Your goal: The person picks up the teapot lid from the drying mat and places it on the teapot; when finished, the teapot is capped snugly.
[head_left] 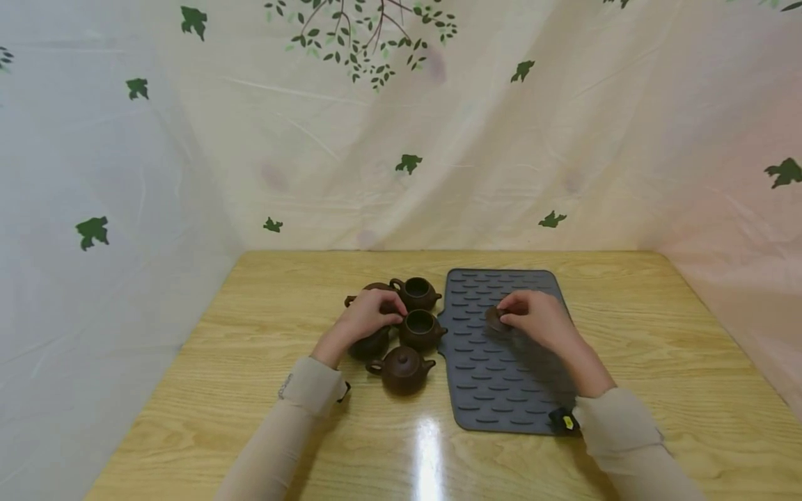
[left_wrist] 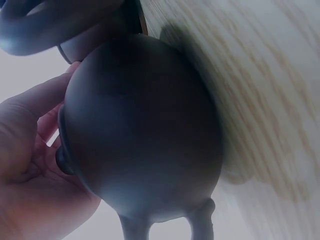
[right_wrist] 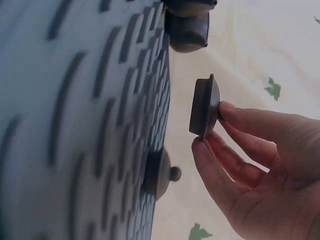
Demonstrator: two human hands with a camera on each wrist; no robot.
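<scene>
In the head view my right hand pinches a small brown teapot lid over the grey mat. The right wrist view shows that lid tilted on edge, its knob between thumb and fingers. A second lid lies knob-up on the mat. My left hand reaches over a lidded teapot, thumb and forefinger closing at the left side of a lidless teapot, where its handle is hidden. A lidded teapot stands in front.
Another lidless teapot stands behind, and a further brown pot is partly covered by my left hand. The teapots sit close together on the wooden table, against the mat's left edge. A leaf-patterned cloth hangs behind the table.
</scene>
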